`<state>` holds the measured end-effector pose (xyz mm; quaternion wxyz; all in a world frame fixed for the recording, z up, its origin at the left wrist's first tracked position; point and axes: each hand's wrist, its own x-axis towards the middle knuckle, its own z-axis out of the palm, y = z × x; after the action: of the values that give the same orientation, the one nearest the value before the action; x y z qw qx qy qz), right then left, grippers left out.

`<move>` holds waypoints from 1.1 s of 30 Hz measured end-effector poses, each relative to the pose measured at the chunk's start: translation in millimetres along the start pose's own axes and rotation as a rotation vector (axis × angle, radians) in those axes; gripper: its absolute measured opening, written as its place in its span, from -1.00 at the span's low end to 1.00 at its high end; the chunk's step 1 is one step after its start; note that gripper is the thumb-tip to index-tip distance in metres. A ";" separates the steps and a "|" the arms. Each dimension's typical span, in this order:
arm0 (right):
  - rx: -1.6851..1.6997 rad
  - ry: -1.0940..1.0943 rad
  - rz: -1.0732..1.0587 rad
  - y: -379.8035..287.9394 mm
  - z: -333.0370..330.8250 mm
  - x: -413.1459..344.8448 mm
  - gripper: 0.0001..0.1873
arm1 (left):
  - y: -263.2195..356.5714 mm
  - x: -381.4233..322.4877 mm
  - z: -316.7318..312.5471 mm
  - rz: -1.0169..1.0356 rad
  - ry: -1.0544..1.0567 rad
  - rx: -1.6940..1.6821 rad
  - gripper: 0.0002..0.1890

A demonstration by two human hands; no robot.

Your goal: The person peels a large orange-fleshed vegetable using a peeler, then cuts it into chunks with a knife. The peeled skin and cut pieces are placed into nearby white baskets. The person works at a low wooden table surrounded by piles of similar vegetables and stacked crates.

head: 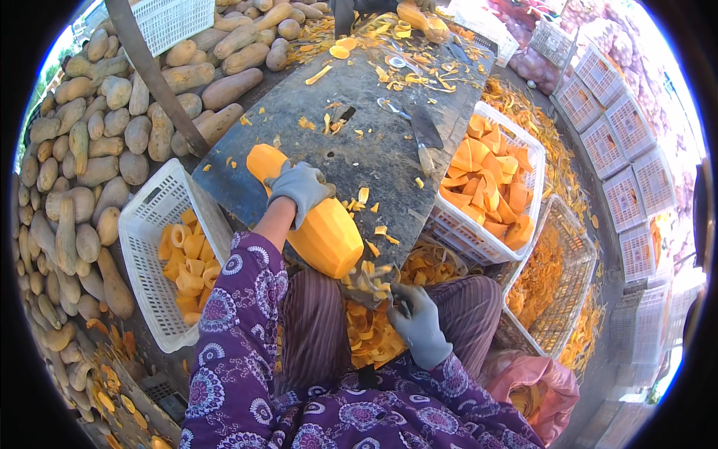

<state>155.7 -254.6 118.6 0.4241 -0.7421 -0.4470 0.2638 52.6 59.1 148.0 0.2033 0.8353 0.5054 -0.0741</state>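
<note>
My left hand (301,189), in a grey glove, grips the narrower middle of a peeled orange squash (326,238). The squash lies slanted across the near edge of a dark worn board (381,168), its thick end towards my lap. Beside that end is my right hand (419,324), also gloved, its fingers curled around a small tool (397,276) that is mostly hidden and whose kind I cannot tell. Orange peelings (371,334) are heaped below, between my knees. Further up the board lie a cleaver-like knife with a wooden handle (425,137) and a metal peeler (392,108).
A white crate of squash pieces (132,224) stands at the left, another (533,163) at the right. Beside it is a crate of shreds (583,269). Unpeeled squashes (134,134) cover the ground at left. A metal bar (157,78) slants beside the board. Another person's hands (424,5) are at the far end.
</note>
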 end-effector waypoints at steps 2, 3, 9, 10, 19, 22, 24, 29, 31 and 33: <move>0.069 0.013 -0.002 -12.8 4.6 27.7 -0.59 | 11.8 -7.7 -9.1 -0.008 -0.018 0.019 -0.52; 0.140 0.004 0.017 -13.3 10.8 40.8 -0.59 | 15.2 -11.2 -11.1 -0.017 -0.030 0.026 -0.52; 0.098 -0.181 0.085 7.0 21.6 -2.2 -0.60 | 7.0 -12.1 -6.9 -0.018 0.004 0.013 -0.57; 0.118 -0.155 0.146 18.3 19.7 -19.9 -0.60 | 7.5 -11.2 -6.5 -0.015 0.015 -0.003 -0.57; 0.685 -0.149 0.429 -21.3 3.1 38.5 -0.54 | 3.5 -5.3 0.6 0.012 0.062 0.005 -0.61; 0.639 -0.176 0.427 -21.2 16.0 35.8 -0.56 | 5.2 -5.9 -3.1 0.019 0.032 -0.016 -0.63; 0.560 -0.245 0.427 -3.6 21.1 -5.7 -0.57 | 7.4 -9.9 -5.5 0.041 0.068 -0.013 -0.63; 0.725 -0.209 0.580 -6.0 -5.8 -12.7 -0.50 | -11.0 2.2 5.0 0.054 0.015 -0.015 -0.60; 0.782 -0.219 0.511 -13.5 -11.5 6.4 -0.51 | -11.0 1.9 4.2 0.067 0.042 -0.027 -0.60; 0.825 -0.188 0.487 -22.1 -4.7 29.1 -0.53 | -2.9 -5.3 -0.2 0.095 0.088 -0.055 -0.63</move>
<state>163.0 -225.2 139.8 0.5664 -0.5682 -0.1550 0.5764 47.6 56.0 149.2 0.2069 0.8549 0.4755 -0.0136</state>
